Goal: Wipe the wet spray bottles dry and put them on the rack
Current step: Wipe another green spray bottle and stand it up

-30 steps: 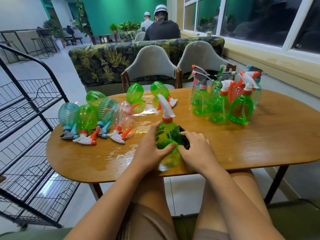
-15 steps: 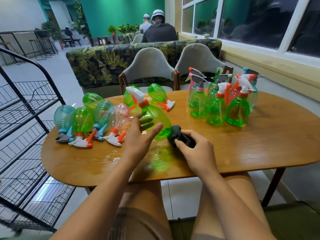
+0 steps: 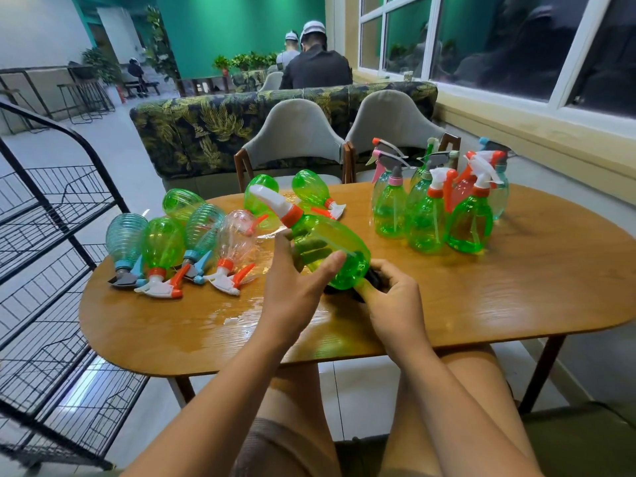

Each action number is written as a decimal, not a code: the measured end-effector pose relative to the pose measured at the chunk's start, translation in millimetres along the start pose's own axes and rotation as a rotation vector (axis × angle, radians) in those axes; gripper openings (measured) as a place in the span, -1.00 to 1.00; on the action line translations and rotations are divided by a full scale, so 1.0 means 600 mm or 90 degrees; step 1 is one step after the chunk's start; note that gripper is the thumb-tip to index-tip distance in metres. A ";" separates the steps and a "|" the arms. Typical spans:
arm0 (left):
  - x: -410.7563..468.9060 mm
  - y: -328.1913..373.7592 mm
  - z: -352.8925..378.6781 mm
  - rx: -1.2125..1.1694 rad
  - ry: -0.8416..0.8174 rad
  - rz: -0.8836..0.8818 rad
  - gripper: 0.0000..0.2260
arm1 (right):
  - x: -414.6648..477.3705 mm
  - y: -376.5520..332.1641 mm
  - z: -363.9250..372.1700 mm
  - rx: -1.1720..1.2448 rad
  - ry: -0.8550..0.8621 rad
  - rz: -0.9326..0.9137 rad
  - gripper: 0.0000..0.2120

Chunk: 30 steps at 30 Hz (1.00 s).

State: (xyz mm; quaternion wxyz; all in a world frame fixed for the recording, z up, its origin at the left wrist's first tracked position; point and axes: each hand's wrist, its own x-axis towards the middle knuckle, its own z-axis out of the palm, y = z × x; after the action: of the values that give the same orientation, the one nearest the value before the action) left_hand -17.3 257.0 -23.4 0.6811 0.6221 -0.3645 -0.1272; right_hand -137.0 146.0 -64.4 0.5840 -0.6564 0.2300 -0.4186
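- Head view: we see our left hand wrapped round a green bottle, thumb on the near side and fingers showing through the plastic on the far side.
- The bottle is lifted off the bench and tilted, its white and orange sprayer pointing up and to the left.
- Our right hand is clenched on a dark cloth, which is pressed against the bottle's base.
- A wet patch shines on the bench just below our left hand.
- To the left, four bottles lie on their sides with sprayers toward us; three more lie behind them, near the far edge.
- To the right, a cluster of upright bottles stands well apart from our hands; we cannot tell their exact count.
- A black wire rack stands beside the bench on the left; we see no bottles on the shelves in view.
- Two grey chairs face us across the bench.
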 end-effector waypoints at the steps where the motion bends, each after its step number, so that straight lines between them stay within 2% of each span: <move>1: 0.004 0.001 0.003 -0.010 0.004 0.001 -0.46 | -0.002 0.000 0.001 0.002 -0.008 0.003 -0.78; 4: 0.017 0.005 0.008 -0.008 0.010 0.003 -0.46 | -0.006 -0.001 0.006 -0.025 -0.040 0.012 -0.75; 7: 0.031 0.003 0.003 0.027 0.029 0.003 -0.38 | -0.009 -0.003 0.009 -0.038 -0.047 -0.003 -0.77; 11: 0.041 -0.011 -0.015 0.065 0.052 0.002 -0.43 | -0.004 -0.007 0.002 -0.013 0.005 -0.031 -0.78; 13: 0.035 -0.014 -0.020 0.084 0.044 0.008 -0.51 | 0.001 -0.006 -0.007 0.001 0.038 -0.035 -0.77; 16: 0.016 -0.015 -0.020 0.107 0.012 0.013 -0.50 | 0.008 -0.003 -0.014 -0.009 0.067 -0.032 -0.76; 22: 0.015 0.000 0.006 0.068 -0.021 0.011 -0.36 | 0.001 -0.008 -0.004 -0.002 0.019 0.015 -0.80; 25: 0.034 0.002 0.017 0.069 -0.022 0.010 -0.31 | -0.004 -0.012 -0.001 -0.012 -0.014 0.021 -0.75; 30: 0.088 -0.006 0.026 0.113 -0.030 0.004 -0.26 | 0.001 -0.008 -0.008 -0.042 -0.004 0.005 -0.79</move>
State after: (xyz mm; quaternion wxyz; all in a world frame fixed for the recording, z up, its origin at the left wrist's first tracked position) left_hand 10.4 211.5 -9.5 0.6153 0.6754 -0.3923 -0.1067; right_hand -141.5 143.9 -60.1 0.5644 -0.6759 0.2446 -0.4059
